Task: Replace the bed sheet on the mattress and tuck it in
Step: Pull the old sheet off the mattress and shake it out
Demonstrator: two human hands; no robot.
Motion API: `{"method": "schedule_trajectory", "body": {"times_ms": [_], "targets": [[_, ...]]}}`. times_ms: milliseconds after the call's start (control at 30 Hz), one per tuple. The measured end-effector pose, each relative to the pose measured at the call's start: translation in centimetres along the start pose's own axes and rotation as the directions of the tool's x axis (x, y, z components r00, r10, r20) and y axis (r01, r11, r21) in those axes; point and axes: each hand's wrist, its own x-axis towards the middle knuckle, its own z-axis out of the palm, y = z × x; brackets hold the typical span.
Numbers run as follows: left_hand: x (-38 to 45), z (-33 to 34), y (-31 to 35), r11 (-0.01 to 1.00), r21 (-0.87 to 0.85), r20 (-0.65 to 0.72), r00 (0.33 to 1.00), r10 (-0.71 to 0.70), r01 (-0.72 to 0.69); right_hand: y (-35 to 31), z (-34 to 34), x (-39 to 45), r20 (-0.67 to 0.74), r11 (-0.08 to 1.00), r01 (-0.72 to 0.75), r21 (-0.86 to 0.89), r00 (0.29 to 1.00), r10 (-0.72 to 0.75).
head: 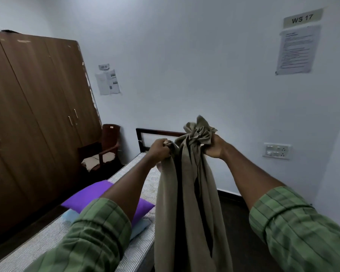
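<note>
Two hands hold one beige bed sheet (186, 185) up in the air, gathered into long hanging folds. The right hand (214, 147) is clamped on a crumpled bunch of the cloth, which bulges out above its fingers. The left hand (159, 149), just beside it and slightly lower, has its fingers curled tight round another fold of the same sheet. From both grips the sheet drops straight down between the forearms and is cut off by the bottom edge, so its lower end cannot be seen. Both arms wear rolled green checked sleeves (294, 228).

Below the left hand lies the bare mattress (35, 250), its foot end hidden by the left sleeve. A purple pillow (90, 199) rests on it under the left forearm, on top of a pale blue one (139, 228) that is mostly covered. Beyond the hands the dark bed frame (155, 132) is partly hidden by the sheet. Left of it stand a wooden chair (104, 150) and a brown wardrobe (33, 114).
</note>
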Motion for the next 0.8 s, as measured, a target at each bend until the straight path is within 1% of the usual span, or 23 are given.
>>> {"method": "schedule_trajectory", "body": {"times_ms": [100, 167, 200, 267, 300, 333, 367, 400, 433, 467, 500, 533, 600, 633, 667, 700, 733, 767, 800], "targets": [[0.1, 1.7, -0.7, 0.997, -0.069, 0.025, 0.999, -0.024, 0.026, -0.2, -0.2, 1.4, 0.052, 0.995, 0.025, 0.095, 0.998, -0.030], [-0.7, 2.1, -0.1, 0.998, -0.062, 0.108, 0.994, 0.009, -0.002, -0.5, 0.6, 0.9, 0.008, 0.992, 0.045, 0.117, 0.999, -0.046], [-0.9, 2.1, 0.3, 0.999, -0.013, 0.168, 0.985, 0.050, -0.049, -0.6, 0.9, 0.7, 0.005, 0.991, 0.052, 0.125, 0.999, -0.053], [-0.7, 2.2, 0.7, 0.977, 0.155, 0.263, 0.959, 0.105, -0.150, -0.6, 1.3, 0.7, -0.004, 0.982, 0.078, 0.173, 0.997, -0.079], [-0.7, 2.2, 0.9, 0.942, 0.272, 0.301, 0.947, 0.110, -0.196, -0.4, 0.9, 1.0, -0.031, 0.977, 0.100, 0.189, 0.995, -0.096], [-0.6, 2.3, 1.0, 0.882, 0.411, 0.325, 0.941, 0.093, -0.229, -0.2, 0.8, 1.1, -0.072, 0.969, 0.126, 0.214, 0.991, -0.113], [-0.8, 2.6, 1.2, 0.803, 0.542, 0.329, 0.942, 0.068, -0.247, -0.3, 1.0, 0.9, -0.091, 0.962, 0.139, 0.233, 0.989, -0.121], [-0.9, 3.0, 1.1, 0.727, 0.638, 0.312, 0.948, 0.060, -0.256, -0.2, 1.1, 0.8, -0.093, 0.956, 0.144, 0.257, 0.988, -0.124], [-1.2, 3.5, 1.0, 0.675, 0.693, 0.289, 0.955, 0.061, -0.253, -0.3, 1.4, 0.7, -0.081, 0.945, 0.161, 0.284, 0.986, -0.144], [-1.3, 3.9, 0.9, 0.651, 0.719, 0.264, 0.962, 0.072, -0.246, -0.5, 1.9, 0.5, -0.083, 0.944, 0.197, 0.265, 0.980, -0.181], [-1.6, 4.1, 0.9, 0.647, 0.726, 0.241, 0.967, 0.079, -0.234, -0.6, 2.1, 0.3, -0.122, 0.945, 0.222, 0.239, 0.973, -0.197], [-1.5, 4.3, 0.6, 0.666, 0.713, 0.220, 0.971, 0.089, -0.222, -0.7, 2.0, 0.4, -0.162, 0.942, 0.241, 0.234, 0.965, -0.207], [-1.3, 3.9, 0.2, 0.779, 0.612, 0.128, 0.989, 0.076, -0.139, -1.1, 0.8, 0.9, -0.209, 0.931, 0.266, 0.251, 0.954, -0.216], [-1.4, 3.4, 0.1, 0.844, 0.529, 0.044, 0.996, 0.073, -0.085, -1.4, 0.2, 1.2, -0.258, 0.928, 0.288, 0.235, 0.939, -0.226], [-1.2, 2.9, -0.2, 0.901, 0.430, -0.063, 0.995, 0.083, -0.048, -1.6, -0.7, 1.8, -0.342, 0.931, 0.305, 0.202, 0.912, -0.225], [-1.1, 2.3, -0.2, 0.945, 0.325, -0.165, 0.981, 0.100, -0.042, -1.7, -1.8, 2.4, -0.404, 0.939, 0.311, 0.148, 0.885, -0.230], [-0.8, 1.7, -0.1, 0.977, 0.207, -0.242, 0.966, 0.096, -0.045, -1.6, -3.2, 3.3, -0.446, 0.958, 0.276, 0.076, 0.869, -0.215], [-0.7, 1.2, 0.4, 0.995, 0.081, -0.295, 0.953, 0.072, -0.050, -1.3, -4.1, 3.4, -0.485, 0.981, 0.194, -0.027, 0.855, -0.182], [-0.6, 0.8, 1.0, 0.998, -0.031, -0.328, 0.944, 0.037, -0.050, -0.7, -4.9, 3.4, -0.502, 0.989, 0.122, -0.085, 0.852, -0.148]]}}
